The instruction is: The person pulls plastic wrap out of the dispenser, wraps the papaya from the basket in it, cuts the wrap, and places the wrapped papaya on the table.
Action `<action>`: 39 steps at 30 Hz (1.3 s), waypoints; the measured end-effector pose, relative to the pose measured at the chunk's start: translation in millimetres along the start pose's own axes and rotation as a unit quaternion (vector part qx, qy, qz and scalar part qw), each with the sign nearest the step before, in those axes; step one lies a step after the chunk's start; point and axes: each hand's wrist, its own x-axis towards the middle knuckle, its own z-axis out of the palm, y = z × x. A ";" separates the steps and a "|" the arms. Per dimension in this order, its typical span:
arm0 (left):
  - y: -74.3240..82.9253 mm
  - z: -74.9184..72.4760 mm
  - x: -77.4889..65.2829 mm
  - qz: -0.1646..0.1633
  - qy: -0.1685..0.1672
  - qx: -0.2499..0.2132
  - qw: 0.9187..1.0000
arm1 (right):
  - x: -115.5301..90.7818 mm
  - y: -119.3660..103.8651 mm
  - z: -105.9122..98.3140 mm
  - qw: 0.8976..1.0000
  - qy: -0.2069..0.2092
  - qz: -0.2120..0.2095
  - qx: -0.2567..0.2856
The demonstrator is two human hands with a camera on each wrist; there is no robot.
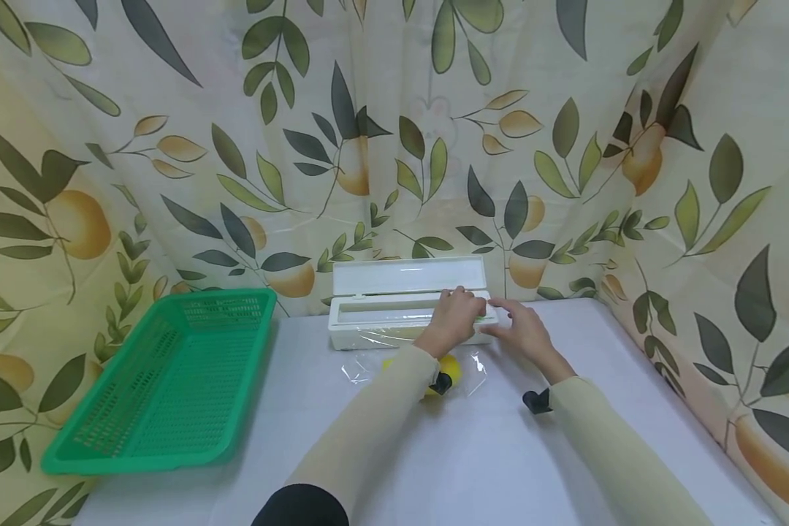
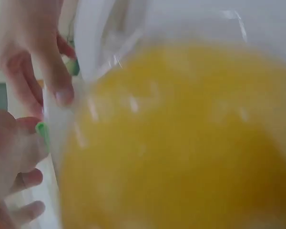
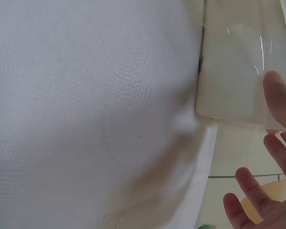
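A white cling film dispenser stands at the table's back, its lid raised. Clear film hangs from its front and spreads over a round yellow thing, partly hidden below my left forearm. My left hand reaches over the right part of the dispenser and pinches a small green slider at its front edge. At the right end is my right hand, gripping the box corner between thumb and index finger. Its thumb lies against the box side, the other fingers spread beyond.
To the left stands a green plastic basket with slotted walls. A white cloth covers the table. Right behind the dispenser hangs a curtain printed with leaves and fruit.
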 end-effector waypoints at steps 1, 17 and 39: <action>-5.8 1.0 -3.4 -0.003 0.000 0.004 1.000 | 0.6 -0.7 0.6 1.000 -0.003 0.004 0.002; -103.3 9.1 -88.8 -0.055 0.029 0.000 0.998 | 4.0 0.3 4.1 1.000 -0.015 0.008 0.009; -163.8 7.0 -155.6 -0.236 0.099 -0.024 0.966 | 7.0 -1.9 0.4 1.000 -0.025 0.003 -0.007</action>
